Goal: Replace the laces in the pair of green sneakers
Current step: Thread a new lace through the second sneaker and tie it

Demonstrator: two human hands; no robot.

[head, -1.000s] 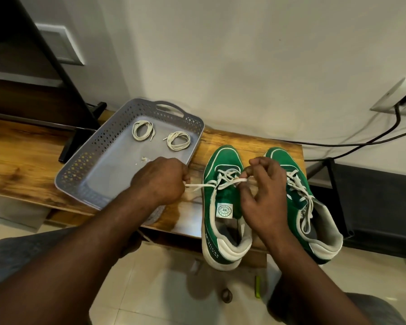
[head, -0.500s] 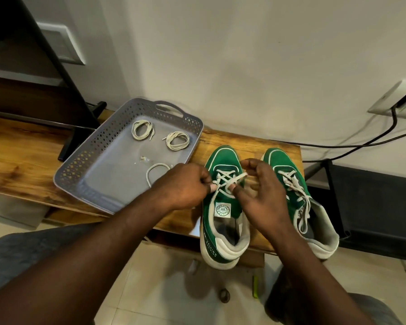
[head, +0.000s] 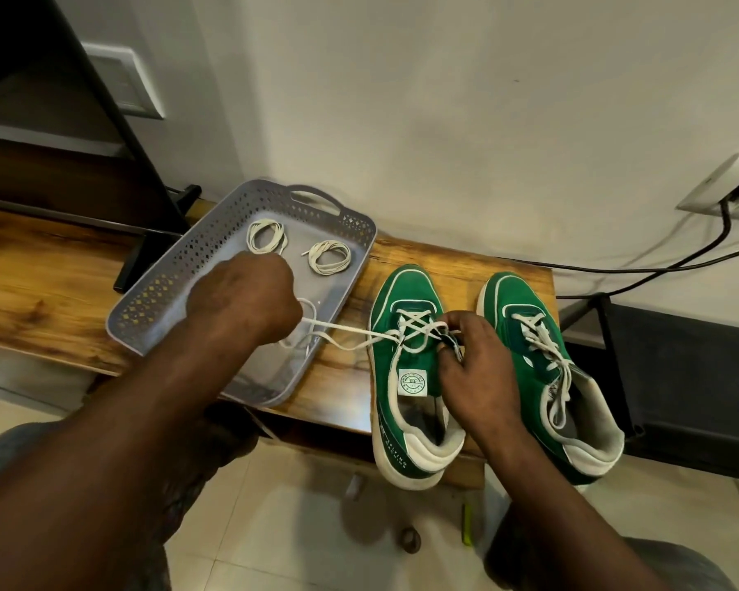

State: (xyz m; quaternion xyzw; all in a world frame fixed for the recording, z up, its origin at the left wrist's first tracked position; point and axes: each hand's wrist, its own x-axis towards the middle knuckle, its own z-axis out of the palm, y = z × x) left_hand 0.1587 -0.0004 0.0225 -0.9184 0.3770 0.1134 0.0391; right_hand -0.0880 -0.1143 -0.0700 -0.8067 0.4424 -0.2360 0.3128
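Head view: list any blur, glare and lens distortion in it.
Head view: the left hand, gripping the lace, is smeared by motion blur; head view: the right hand and green sneakers look sharp; head view: pale glare sits on the front edge of the wooden bench, and straight lines lean outward toward the corners.

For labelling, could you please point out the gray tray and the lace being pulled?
gray tray [head: 176, 262]: head view, perforated left wall.
lace being pulled [head: 350, 328]: head view, taut free strand.
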